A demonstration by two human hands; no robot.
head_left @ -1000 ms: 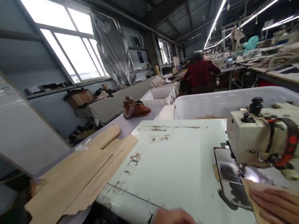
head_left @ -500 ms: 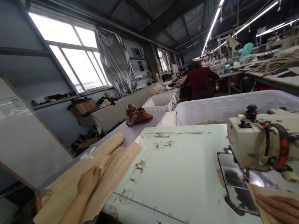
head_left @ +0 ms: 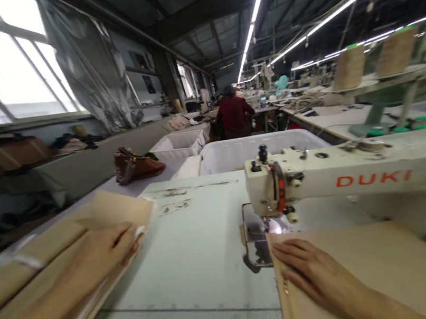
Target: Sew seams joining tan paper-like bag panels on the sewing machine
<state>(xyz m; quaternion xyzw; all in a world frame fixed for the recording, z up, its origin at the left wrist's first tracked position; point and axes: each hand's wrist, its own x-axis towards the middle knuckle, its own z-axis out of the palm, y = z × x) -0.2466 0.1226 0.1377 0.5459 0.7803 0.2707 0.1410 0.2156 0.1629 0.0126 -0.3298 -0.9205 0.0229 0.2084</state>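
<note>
My left hand (head_left: 108, 247) pinches the right edge of a tan fabric piece (head_left: 118, 208) lifted from a stack of similar panels (head_left: 32, 261) on the left. Flat on another tan fabric panel (head_left: 370, 248) rests my right hand (head_left: 318, 272), fingers stretched out and pressing near its left edge. A small zipper-like metal strip (head_left: 285, 282) shows along that edge. The panel's top corner lies at the lit needle area of a white sewing machine (head_left: 359, 172) marked DUKI. Parts of my left fingertips are hidden by the fabric.
The pale green table (head_left: 202, 246) spans between my hands. Behind it stand a large white bin (head_left: 216, 159), a smaller white crate (head_left: 179, 144) and a brown handbag (head_left: 140, 167). Thread cones (head_left: 349, 67) stand at right. A person in dark red (head_left: 232, 114) sits ahead.
The view has swung right, showing more of the machine and my right hand. My left hand has moved to the fabric's right edge and lifted it. My right hand still lies on its panel.
</note>
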